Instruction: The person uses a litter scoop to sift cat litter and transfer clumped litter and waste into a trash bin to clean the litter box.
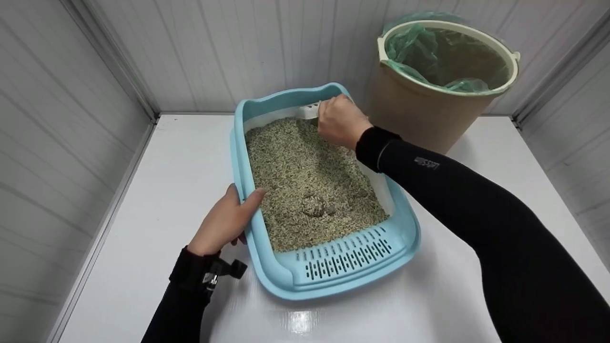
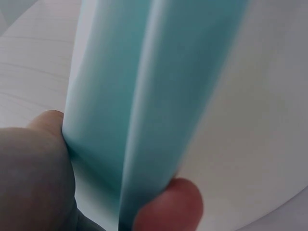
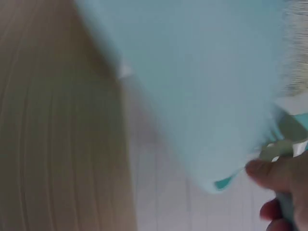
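Observation:
A light-blue litter box full of pale pellet litter stands on the white tabletop. My left hand grips its left side rim, thumb over the top and fingers underneath; the left wrist view shows the blue wall between thumb and fingertip. At the far end of the box, my right hand holds a litter scoop by its handle. The scoop's white perforated part shows beside the knuckles, low over the litter. In the right wrist view the thumb lies along the scoop's greyish handle.
A beige bin with a green bag liner stands behind the box at the right. White panel walls close off the table at the back and both sides. A small clumped patch shows in the litter.

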Demonstrator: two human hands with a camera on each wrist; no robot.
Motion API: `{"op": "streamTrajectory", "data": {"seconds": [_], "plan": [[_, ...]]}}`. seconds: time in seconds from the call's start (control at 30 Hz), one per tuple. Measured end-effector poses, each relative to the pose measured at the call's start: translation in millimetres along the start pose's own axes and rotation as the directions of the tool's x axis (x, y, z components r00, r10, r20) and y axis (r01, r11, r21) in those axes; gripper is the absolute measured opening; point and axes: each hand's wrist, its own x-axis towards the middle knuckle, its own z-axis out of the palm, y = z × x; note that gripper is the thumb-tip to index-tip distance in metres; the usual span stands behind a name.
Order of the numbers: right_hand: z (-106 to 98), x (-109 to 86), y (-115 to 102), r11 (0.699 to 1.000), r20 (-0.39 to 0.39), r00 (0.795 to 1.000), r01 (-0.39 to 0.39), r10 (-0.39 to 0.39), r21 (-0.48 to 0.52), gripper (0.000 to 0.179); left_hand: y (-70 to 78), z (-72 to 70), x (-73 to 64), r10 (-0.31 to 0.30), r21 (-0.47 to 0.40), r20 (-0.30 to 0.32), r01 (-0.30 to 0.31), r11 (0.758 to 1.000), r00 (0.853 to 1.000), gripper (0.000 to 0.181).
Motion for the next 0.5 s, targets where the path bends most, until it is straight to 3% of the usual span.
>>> {"op": "streamTrajectory", "data": {"seconds": [0.17, 0.3, 0.5], "plan": [[15, 2.2, 4, 0.994, 0.06, 0.997, 0.038, -0.044, 0.106, 0.043, 4.2, -0.4, 1.5, 0.013, 0.007, 0.004, -0.013, 1.0, 1.0, 0.091], [16, 3.3, 8, 0.976, 0.141, 0.985, 0.069, -0.099, 0.204, 0.048, 3.0, -2.0, 1.2, 0.01, 0.011, 0.004, -0.01, 1.0, 1.0, 0.092], [9, -0.8, 7, 0.932, 0.228, 0.971, -0.02, -0.068, 0.363, 0.052, 0.2, 0.0, 0.3, -0.001, 0.012, 0.007, 0.001, 1.0, 1.0, 0.091]]}}
